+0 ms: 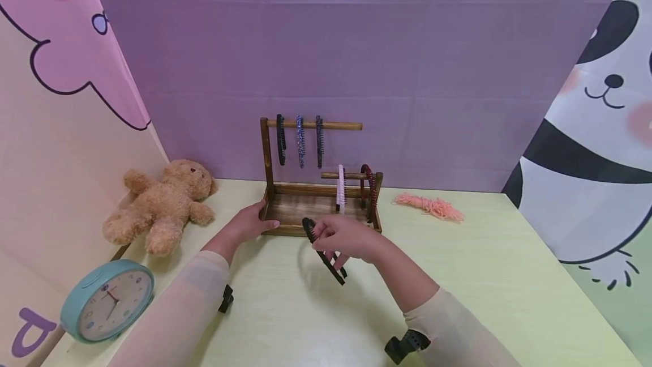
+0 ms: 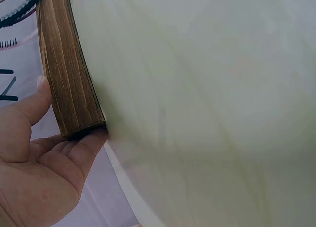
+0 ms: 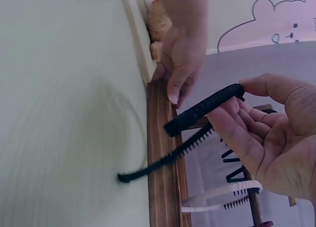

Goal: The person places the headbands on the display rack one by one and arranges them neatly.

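My right hand [image 1: 351, 237] pinches a black toothed headband [image 1: 331, 268] between thumb and fingers, held in front of the wooden headband rack [image 1: 290, 231]. In the right wrist view, one end of this headband [image 3: 148, 170] points down across the rack's front wall. My left hand [image 1: 248, 223] grips the rack's left front corner, thumb over the wall and fingers against the outer side. On the upper bar hang a black headband [image 1: 281, 143], a blue glittery one [image 1: 300, 143] and a dark grey one [image 1: 319, 143]. A pale pink headband [image 1: 340, 186] and a dark red one [image 1: 372, 186] hang from the lower bar.
A brown teddy bear [image 1: 165, 205] leans at the left, with a teal clock [image 1: 114, 302] nearer to me. Pink yarn [image 1: 430, 207] lies right of the rack on the pale table [image 1: 489, 276]. Behind the rack hangs a purple backdrop [image 1: 433, 67].
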The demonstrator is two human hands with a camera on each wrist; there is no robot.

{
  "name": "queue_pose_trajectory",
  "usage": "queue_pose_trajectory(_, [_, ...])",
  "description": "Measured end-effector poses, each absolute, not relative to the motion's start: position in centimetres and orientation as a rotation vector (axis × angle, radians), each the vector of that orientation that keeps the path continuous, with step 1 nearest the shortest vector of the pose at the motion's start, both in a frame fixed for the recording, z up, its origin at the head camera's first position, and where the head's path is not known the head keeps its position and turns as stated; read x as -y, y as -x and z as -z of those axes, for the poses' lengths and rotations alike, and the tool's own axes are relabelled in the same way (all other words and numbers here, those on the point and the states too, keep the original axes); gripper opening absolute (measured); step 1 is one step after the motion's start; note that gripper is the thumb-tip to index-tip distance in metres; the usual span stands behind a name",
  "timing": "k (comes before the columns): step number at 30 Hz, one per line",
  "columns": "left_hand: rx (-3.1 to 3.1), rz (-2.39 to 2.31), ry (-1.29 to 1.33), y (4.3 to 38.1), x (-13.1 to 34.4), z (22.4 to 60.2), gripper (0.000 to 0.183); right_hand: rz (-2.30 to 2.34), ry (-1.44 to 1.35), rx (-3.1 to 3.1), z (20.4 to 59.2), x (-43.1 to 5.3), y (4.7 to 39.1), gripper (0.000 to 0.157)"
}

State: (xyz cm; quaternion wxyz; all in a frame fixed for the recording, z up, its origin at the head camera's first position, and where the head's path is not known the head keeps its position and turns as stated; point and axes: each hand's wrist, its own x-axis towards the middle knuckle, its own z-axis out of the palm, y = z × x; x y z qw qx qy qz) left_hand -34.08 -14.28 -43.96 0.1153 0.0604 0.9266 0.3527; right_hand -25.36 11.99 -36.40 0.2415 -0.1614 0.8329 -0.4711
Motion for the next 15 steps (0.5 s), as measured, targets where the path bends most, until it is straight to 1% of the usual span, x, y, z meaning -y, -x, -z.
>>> queue_pose_trajectory(7, [-2.717,-1.038,-0.181,34.0,14.3,43.9,0.084,1.345,0.53,-2.268,35.8,-12.9,24.7,0.023])
queue_pose_trajectory(15, [-2.713,-1.06,-0.166,33.9,14.2,43.8,0.082,1.417,0.615,-2.3,33.8,-13.6,23.6,0.025])
